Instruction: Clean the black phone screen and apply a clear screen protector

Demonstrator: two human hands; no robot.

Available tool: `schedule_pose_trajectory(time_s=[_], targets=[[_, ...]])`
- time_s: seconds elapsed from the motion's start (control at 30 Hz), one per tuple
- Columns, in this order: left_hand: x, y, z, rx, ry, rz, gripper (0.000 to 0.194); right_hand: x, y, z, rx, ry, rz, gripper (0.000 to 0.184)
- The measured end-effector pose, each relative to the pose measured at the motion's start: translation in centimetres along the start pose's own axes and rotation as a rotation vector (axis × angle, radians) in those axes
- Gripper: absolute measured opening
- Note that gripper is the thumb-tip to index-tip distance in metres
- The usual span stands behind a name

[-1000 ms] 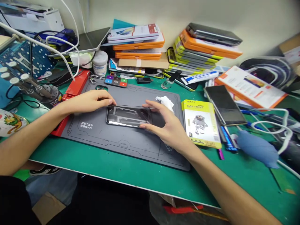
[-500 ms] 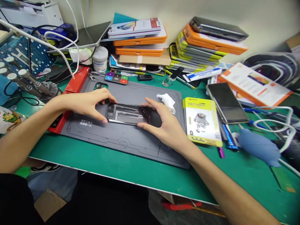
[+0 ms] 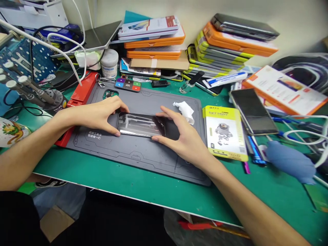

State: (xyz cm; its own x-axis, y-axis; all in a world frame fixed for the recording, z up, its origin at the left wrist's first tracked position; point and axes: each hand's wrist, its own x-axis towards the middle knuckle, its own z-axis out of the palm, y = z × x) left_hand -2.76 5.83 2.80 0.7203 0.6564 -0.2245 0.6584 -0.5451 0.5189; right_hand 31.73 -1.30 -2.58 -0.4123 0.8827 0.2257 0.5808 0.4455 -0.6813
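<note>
A smartphone (image 3: 140, 125) lies screen up on the dark grey work mat (image 3: 143, 164), with bright reflections across its glass. At its left end my left hand (image 3: 104, 114) holds the corners, thumb on the near edge and fingers at the far one. My right hand (image 3: 180, 135) grips the opposite end in the same way, its thumb on the near corner. Parts of the phone's short ends are hidden by the hands. A crumpled white tissue (image 3: 186, 112) sits on the mat just beyond my right hand.
Right of the mat lie a yellow battery box (image 3: 225, 133), another phone (image 3: 253, 111) and a blue air blower (image 3: 290, 160). A red device (image 3: 83, 90) and a screwdriver stand (image 3: 51, 99) are at the left. Stacked orange cases (image 3: 153, 42) and a white jar (image 3: 109, 63) line the back.
My view has shifted slightly, so the things at the right appear a little farther right. Both hands keep the same hold on the phone, which stays in place on the mat.
</note>
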Motion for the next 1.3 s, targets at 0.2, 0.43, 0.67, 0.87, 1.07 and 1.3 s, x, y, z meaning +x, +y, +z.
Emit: schedule_pose_trajectory(time_s=[0.2, 0.43, 0.67, 0.87, 1.07, 1.3], targets=[[0.1, -0.3, 0.1, -0.023, 0.011, 0.012, 0.084, -0.1, 0.1, -0.1, -0.009, -0.006, 0.001, 0.089], [0.0, -0.7, -0.6, -0.074, -0.037, 0.009, 0.084, -0.1, 0.2, -0.1, -0.016, -0.002, -0.007, 0.087], [-0.1, -1.2, -0.8, -0.107, -0.056, -0.006, 0.081, -0.2, 0.3, 0.1, -0.008, 0.002, -0.018, 0.086], [-0.1, -0.8, -1.0, -0.119, -0.06, -0.024, 0.08, -0.2, 0.2, 0.0, -0.006, -0.008, -0.012, 0.085], [-0.1, -0.9, -1.2, -0.139, -0.042, -0.004, 0.061, -0.2, 0.1, 0.1, -0.011, -0.003, 0.012, 0.085], [0.1, -0.9, -0.9, -0.144, -0.005, -0.003, 0.06, -0.2, -0.2, 0.1, -0.005, 0.001, 0.025, 0.079]])
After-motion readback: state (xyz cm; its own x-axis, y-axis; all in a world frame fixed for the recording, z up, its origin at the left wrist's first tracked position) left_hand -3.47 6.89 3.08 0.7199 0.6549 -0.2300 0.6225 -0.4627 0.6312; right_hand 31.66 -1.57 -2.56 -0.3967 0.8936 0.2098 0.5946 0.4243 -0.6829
